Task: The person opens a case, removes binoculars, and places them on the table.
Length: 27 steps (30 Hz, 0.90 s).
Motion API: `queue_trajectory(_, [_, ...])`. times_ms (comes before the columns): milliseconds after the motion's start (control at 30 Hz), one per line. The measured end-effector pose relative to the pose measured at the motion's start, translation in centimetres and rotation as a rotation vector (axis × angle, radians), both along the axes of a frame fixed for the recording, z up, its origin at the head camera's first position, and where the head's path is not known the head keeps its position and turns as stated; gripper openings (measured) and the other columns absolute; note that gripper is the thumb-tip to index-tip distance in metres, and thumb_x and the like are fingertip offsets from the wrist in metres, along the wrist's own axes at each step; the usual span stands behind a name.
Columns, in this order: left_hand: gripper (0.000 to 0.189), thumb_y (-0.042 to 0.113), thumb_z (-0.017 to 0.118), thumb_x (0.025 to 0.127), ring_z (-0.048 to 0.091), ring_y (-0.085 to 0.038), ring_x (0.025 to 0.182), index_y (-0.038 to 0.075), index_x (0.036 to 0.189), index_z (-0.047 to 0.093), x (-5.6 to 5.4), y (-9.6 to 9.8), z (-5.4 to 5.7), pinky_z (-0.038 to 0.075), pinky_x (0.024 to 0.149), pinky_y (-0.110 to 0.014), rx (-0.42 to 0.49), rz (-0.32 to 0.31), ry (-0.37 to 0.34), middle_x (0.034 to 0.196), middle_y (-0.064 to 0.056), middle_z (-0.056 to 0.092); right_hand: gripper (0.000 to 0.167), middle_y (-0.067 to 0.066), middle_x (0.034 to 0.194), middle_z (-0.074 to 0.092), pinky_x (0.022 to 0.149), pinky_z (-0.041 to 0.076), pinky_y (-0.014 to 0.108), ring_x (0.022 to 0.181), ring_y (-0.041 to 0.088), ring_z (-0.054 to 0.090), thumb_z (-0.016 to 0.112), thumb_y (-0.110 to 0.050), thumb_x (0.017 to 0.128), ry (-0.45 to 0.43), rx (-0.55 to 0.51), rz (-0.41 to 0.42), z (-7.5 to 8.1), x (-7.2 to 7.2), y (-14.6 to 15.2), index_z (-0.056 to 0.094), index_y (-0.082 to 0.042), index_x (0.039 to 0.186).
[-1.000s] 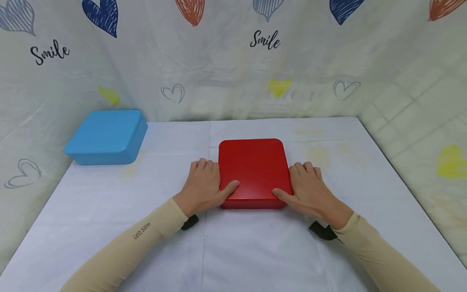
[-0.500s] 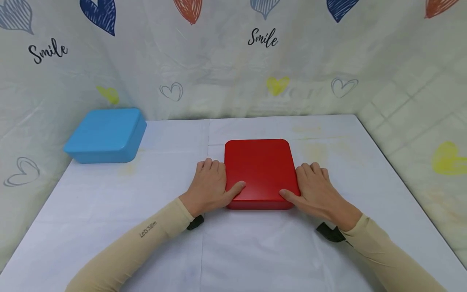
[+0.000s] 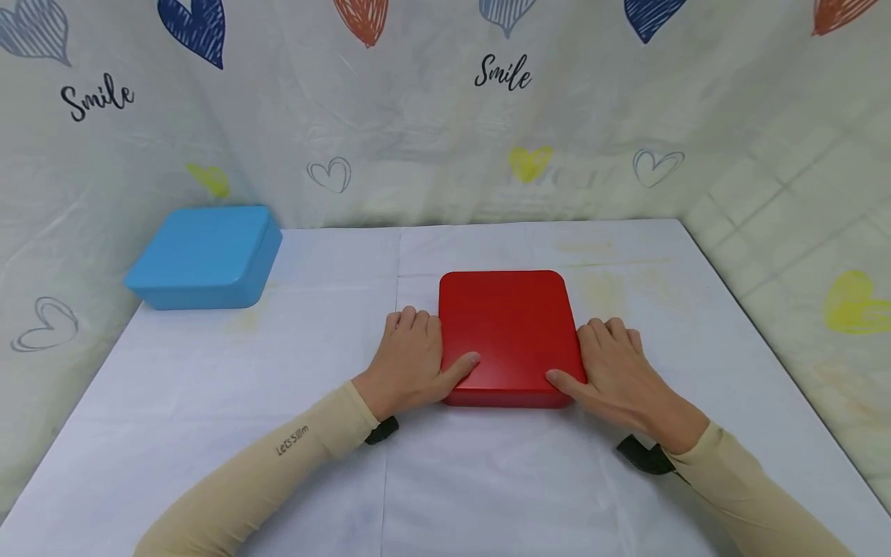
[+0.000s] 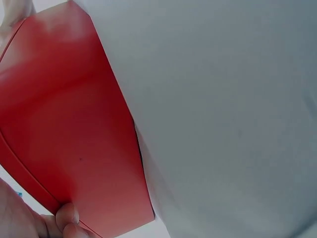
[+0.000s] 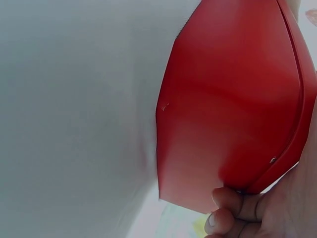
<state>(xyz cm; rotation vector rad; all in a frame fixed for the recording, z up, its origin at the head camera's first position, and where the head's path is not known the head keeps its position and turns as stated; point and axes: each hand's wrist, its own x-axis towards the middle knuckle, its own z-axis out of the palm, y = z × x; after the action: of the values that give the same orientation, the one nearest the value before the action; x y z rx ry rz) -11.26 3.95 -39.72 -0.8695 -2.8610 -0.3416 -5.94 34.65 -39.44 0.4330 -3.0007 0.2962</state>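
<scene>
A red square box (image 3: 511,329) with rounded corners lies on the white-covered table, closed, its top facing up. My left hand (image 3: 412,365) grips its left side, thumb over the top near the front corner. On the opposite side my right hand (image 3: 623,381) holds it the same way, thumb on the front right corner. In the left wrist view the box's side wall (image 4: 89,134) shows a lid seam, with fingertips (image 4: 68,216) curled against it. The right wrist view shows curled fingers (image 5: 228,198) at the lid's edge. The box's inside is hidden.
A light blue box (image 3: 202,255) of similar shape sits at the table's back left corner. The table (image 3: 487,480) has a white cloth over it. A curtain (image 3: 418,116) printed with hearts hangs behind and along the sides.
The red box has slid to the right and slightly towards me, with both hands moving along on its sides. The blue box has stayed put.
</scene>
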Motion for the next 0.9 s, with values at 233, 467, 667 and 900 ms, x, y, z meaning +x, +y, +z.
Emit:
queue_trajectory(233, [0.058,0.063,0.052,0.097,0.043,-0.018,0.074,0.008,0.08,0.051,0.8,0.4,-0.1,0.037,0.081,-0.038,0.005,-0.014,0.031,0.073,-0.004,0.048,0.05,0.003,0.087,0.049,0.08,0.025,0.036,0.092,0.023,0.044,0.066,-0.053,0.091,0.003,0.003,-0.003,-0.2,0.7,0.6,0.049,-0.007,0.097])
queue_trajectory(467, [0.06,0.065,0.05,0.097,0.041,-0.017,0.074,0.008,0.078,0.05,1.3,0.9,-0.3,0.036,0.081,-0.038,-0.009,-0.039,0.062,0.071,-0.003,0.047,0.05,0.002,0.088,0.049,0.079,0.025,0.036,0.092,0.023,0.043,0.066,-0.054,0.092,-0.001,0.012,-0.002,-0.1,1.5,1.2,0.049,-0.007,0.096])
queue_trajectory(667, [0.059,0.066,0.051,0.096,0.043,-0.016,0.077,0.009,0.08,0.051,2.0,1.4,-0.2,0.039,0.083,-0.039,-0.019,-0.051,0.051,0.072,-0.002,0.048,0.049,0.001,0.087,0.048,0.08,0.026,0.036,0.092,0.023,0.043,0.068,-0.053,0.091,0.008,0.016,0.005,0.0,2.2,1.8,0.049,-0.008,0.095])
queue_trajectory(900, [0.06,0.067,0.05,0.096,0.045,-0.015,0.078,0.01,0.08,0.051,2.6,1.6,-0.3,0.039,0.083,-0.038,-0.036,-0.069,0.086,0.072,-0.002,0.05,0.048,0.001,0.089,0.05,0.08,0.026,0.036,0.094,0.022,0.044,0.07,-0.05,0.089,0.009,0.013,0.015,0.1,2.6,2.4,0.051,-0.007,0.098])
